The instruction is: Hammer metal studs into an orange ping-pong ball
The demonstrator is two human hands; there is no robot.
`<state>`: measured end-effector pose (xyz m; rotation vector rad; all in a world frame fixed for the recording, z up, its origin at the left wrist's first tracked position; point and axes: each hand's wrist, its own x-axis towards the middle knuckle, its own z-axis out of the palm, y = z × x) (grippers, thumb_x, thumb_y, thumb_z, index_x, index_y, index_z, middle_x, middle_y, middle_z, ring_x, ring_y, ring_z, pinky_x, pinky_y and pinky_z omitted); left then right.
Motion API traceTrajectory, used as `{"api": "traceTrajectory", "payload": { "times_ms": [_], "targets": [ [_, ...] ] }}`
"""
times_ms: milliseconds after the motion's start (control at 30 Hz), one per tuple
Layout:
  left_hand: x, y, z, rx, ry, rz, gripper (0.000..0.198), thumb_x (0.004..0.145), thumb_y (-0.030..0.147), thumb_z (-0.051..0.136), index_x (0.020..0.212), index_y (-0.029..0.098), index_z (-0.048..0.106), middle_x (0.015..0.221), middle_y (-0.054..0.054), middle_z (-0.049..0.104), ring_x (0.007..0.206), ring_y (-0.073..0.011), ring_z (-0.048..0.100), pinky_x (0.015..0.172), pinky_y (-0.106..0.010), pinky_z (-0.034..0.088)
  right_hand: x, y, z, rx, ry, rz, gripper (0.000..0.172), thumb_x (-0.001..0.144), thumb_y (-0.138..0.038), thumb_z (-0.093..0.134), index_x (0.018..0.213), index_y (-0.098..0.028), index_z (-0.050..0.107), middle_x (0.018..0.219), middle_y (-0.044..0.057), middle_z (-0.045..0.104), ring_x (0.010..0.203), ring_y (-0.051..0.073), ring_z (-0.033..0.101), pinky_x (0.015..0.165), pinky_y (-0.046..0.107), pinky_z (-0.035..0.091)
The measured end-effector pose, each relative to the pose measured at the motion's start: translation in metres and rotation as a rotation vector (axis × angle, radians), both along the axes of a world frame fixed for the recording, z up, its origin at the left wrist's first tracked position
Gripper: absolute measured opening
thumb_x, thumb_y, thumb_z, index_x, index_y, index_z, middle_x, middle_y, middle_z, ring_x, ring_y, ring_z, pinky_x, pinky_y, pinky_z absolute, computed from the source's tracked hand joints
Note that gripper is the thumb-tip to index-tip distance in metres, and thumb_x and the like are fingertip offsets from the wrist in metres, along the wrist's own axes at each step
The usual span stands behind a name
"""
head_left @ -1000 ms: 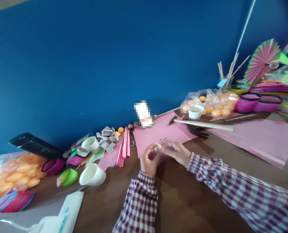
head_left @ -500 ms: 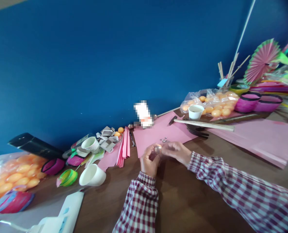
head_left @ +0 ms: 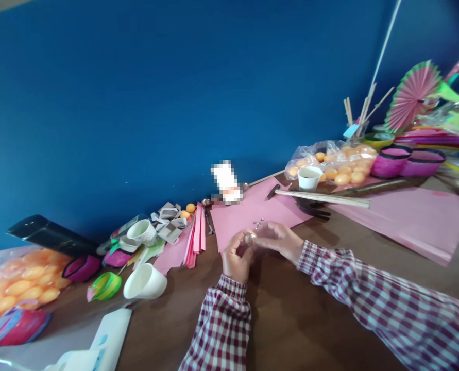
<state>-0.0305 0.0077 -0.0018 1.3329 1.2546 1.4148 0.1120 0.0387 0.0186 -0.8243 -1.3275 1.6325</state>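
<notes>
A small shiny round metal ball (head_left: 250,238) is held between the thumb and fingers of my left hand (head_left: 236,257), just over the near edge of a pink paper sheet (head_left: 235,219). My right hand (head_left: 279,238) comes in from the right, its thumb and fingers closed together right beside the ball. Whatever is between those fingertips is too small to make out. Several tiny shiny pieces (head_left: 259,223) lie on the pink sheet just beyond my hands. A hammer (head_left: 322,197) with a pale wooden handle lies across the sheet's right side.
On the left are white cups (head_left: 145,281), folded pink paper strips (head_left: 196,239), a white power strip (head_left: 109,335) and a bag of orange balls (head_left: 24,281). At right stand a small white cup (head_left: 309,178), another bag of balls (head_left: 343,172) and magenta bowls (head_left: 391,162). A blue wall (head_left: 175,103) rises behind.
The view has shifted slightly, so most things sit a little further left. Both hands stay together at the metal ball, with only a slight movement of the fingers.
</notes>
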Motion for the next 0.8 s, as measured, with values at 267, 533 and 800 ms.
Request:
{"api": "traceTrajectory", "payload": {
  "times_ms": [267,533,800],
  "targets": [
    [0.0001,-0.0003,0.0003,-0.003,-0.006,-0.012,0.042,0.063,0.023,0.065,0.104,0.015,0.057,0.098,-0.008,0.063,0.093,-0.0207,0.057,0.084,-0.035,0.044,0.0005,-0.0018,0.0048,-0.003,0.001,0.056,0.043,0.059,-0.034,0.067,0.096,-0.014,0.058,0.097,0.007,0.063,0.091,0.019,0.057,0.086,0.038,0.042],
    [0.0013,-0.0021,0.0024,0.011,0.018,-0.008,0.042,0.065,0.022,0.063,0.105,0.015,0.056,0.099,-0.009,0.062,0.094,-0.0212,0.056,0.084,-0.036,0.044,0.0004,-0.0030,0.0065,0.012,-0.018,0.043,0.041,0.060,-0.036,0.065,0.095,-0.014,0.061,0.095,0.007,0.064,0.089,0.020,0.058,0.086,0.040,0.042],
    [0.0020,-0.0030,0.0030,0.006,0.022,0.008,0.042,0.063,0.019,0.064,0.105,0.016,0.057,0.100,-0.008,0.062,0.092,-0.0212,0.058,0.081,-0.035,0.046,-0.0010,-0.0039,0.0048,0.033,-0.017,0.020,0.039,0.061,-0.035,0.066,0.093,-0.014,0.062,0.093,0.007,0.065,0.088,0.020,0.059,0.085,0.039,0.043]
  ]
}}
